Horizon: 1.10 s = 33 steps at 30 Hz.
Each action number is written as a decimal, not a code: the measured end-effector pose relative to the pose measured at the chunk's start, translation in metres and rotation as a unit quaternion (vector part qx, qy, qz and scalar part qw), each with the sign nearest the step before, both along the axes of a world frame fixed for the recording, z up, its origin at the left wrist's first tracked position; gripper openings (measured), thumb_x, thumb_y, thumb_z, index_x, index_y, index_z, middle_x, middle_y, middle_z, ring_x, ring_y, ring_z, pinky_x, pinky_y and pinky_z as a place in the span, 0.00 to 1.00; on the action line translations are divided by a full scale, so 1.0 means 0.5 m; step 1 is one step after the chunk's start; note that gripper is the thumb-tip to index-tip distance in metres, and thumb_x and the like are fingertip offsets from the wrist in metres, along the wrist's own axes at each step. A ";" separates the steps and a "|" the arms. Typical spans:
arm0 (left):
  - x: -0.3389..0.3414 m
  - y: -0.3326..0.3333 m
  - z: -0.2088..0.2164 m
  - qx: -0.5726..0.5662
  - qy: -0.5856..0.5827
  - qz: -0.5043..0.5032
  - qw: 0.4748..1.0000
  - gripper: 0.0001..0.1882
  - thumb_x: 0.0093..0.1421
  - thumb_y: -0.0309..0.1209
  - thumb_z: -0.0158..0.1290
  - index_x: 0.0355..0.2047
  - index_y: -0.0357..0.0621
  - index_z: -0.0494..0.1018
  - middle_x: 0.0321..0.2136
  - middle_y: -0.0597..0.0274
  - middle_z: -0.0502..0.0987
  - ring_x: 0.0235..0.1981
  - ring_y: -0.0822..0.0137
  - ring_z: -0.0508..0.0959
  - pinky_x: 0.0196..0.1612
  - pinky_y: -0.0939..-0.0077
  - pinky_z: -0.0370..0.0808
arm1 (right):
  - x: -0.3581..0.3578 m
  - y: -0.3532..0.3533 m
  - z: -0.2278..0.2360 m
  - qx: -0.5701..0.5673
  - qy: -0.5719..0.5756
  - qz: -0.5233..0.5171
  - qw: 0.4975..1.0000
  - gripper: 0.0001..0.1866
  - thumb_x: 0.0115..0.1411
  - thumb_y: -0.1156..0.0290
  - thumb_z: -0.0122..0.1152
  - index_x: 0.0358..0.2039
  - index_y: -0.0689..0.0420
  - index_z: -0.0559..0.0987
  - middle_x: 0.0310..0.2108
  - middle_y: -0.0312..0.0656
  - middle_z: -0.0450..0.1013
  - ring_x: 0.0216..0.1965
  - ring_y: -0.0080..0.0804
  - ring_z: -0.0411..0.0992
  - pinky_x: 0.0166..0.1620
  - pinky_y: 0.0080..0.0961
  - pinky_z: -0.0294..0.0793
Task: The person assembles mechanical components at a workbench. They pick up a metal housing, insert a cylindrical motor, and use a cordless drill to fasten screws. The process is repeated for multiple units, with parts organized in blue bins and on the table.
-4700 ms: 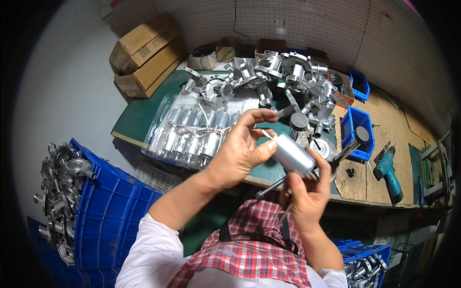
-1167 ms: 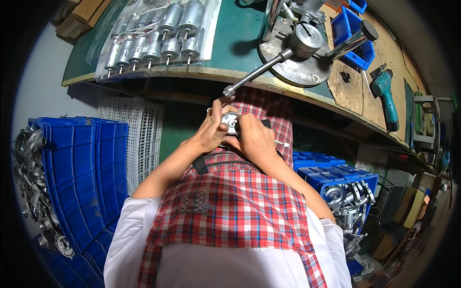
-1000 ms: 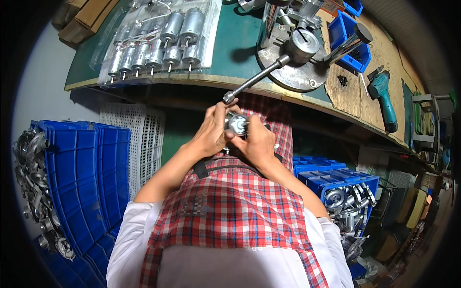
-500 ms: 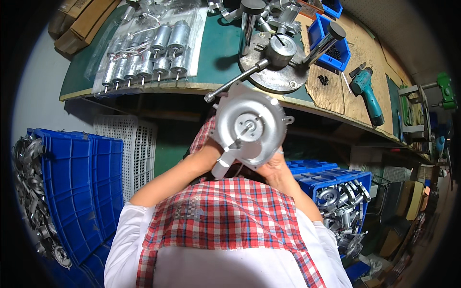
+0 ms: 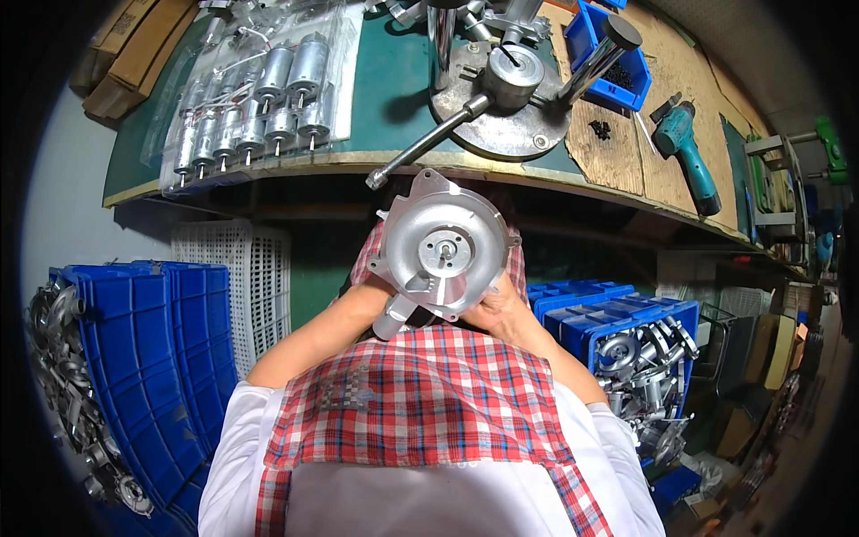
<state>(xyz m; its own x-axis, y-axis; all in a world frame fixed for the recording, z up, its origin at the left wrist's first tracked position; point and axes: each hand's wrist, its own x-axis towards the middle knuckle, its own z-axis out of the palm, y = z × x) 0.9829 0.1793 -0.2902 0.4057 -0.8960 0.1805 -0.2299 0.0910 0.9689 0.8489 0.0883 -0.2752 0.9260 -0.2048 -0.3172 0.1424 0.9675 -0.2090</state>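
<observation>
A round silver metal blower housing (image 5: 483,228) is held up in front of my apron, its bowl-shaped side facing up and its spout pointing down and left. At its centre is a small disc with holes and a short shaft. My right hand (image 5: 498,306) grips the lower right rim from underneath, fingers curled and partly hidden. My left hand (image 5: 376,294) is closed at the lower left side, its fingers mostly behind the housing. Beyond it, on the bench, stands a heavy round press fixture (image 5: 488,125) with posts and a long lever (image 5: 425,148).
Several silver motors (image 5: 304,76) lie in a clear tray at the bench's left. To the right are a blue bin (image 5: 631,85) of black screws, loose screws (image 5: 599,131) and a teal power drill (image 5: 684,157). Blue crates (image 5: 134,349) with metal housings flank me.
The housing has shifted slightly left and turned, and its centre disc shows more squarely now. Both hands have stayed on it. The bench sits slightly further left and higher in view.
</observation>
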 end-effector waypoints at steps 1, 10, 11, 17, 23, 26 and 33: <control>0.001 0.001 0.000 0.001 0.006 -0.002 1.000 0.28 0.61 0.38 0.58 0.57 0.39 0.65 0.52 0.48 0.74 0.51 0.53 0.77 0.54 0.59 0.75 | 0.001 -0.002 0.008 0.006 0.022 0.004 1.000 0.15 0.60 0.70 0.64 0.45 0.63 0.78 0.44 0.44 0.77 0.44 0.31 0.77 0.49 0.33 0.79; 0.007 -0.004 -0.007 0.010 0.052 -0.016 0.998 0.27 0.62 0.38 0.56 0.57 0.40 0.65 0.52 0.49 0.74 0.50 0.54 0.77 0.52 0.59 0.77 | 0.012 -0.009 0.011 0.046 -0.010 -0.007 0.999 0.15 0.60 0.69 0.60 0.46 0.62 0.78 0.44 0.43 0.77 0.46 0.32 0.75 0.52 0.34 0.75; 0.006 -0.004 -0.007 0.010 0.056 -0.014 0.998 0.26 0.62 0.38 0.56 0.57 0.40 0.65 0.52 0.49 0.74 0.50 0.54 0.77 0.52 0.59 0.77 | 0.012 -0.010 0.010 0.050 0.005 -0.004 0.999 0.16 0.60 0.69 0.60 0.47 0.61 0.78 0.45 0.43 0.77 0.47 0.32 0.75 0.53 0.34 0.75; 0.005 -0.022 -0.013 0.017 0.085 -0.016 0.996 0.26 0.63 0.39 0.55 0.57 0.41 0.65 0.52 0.50 0.74 0.49 0.55 0.78 0.51 0.59 0.78 | 0.009 -0.012 0.006 0.015 -0.035 0.005 0.999 0.17 0.61 0.67 0.62 0.50 0.59 0.77 0.48 0.41 0.76 0.49 0.31 0.74 0.54 0.32 0.75; 0.060 -0.001 -0.048 0.009 0.434 0.010 0.901 0.25 0.64 0.39 0.54 0.57 0.41 0.65 0.52 0.51 0.74 0.48 0.55 0.78 0.51 0.59 0.79 | 0.000 -0.056 0.026 -0.489 0.209 -0.038 0.846 0.20 0.70 0.62 0.51 0.54 0.63 0.69 0.42 0.42 0.75 0.44 0.26 0.73 0.50 0.23 0.72; 0.122 0.036 -0.024 -0.052 0.643 0.033 0.763 0.24 0.65 0.39 0.54 0.57 0.42 0.65 0.52 0.51 0.74 0.48 0.56 0.79 0.50 0.59 0.79 | -0.045 -0.108 0.074 -0.425 0.212 -0.090 0.875 0.15 0.70 0.63 0.50 0.51 0.60 0.71 0.35 0.40 0.76 0.32 0.22 0.73 0.35 0.19 0.72; 0.211 0.059 -0.060 0.027 -0.098 0.074 0.992 0.16 0.68 0.33 0.49 0.53 0.41 0.68 0.46 0.58 0.74 0.44 0.68 0.75 0.45 0.75 0.76 | -0.094 -0.331 0.107 -0.731 0.365 -0.274 0.507 0.09 0.65 0.69 0.57 0.39 0.62 0.79 0.30 0.42 0.77 0.30 0.29 0.75 0.34 0.25 0.74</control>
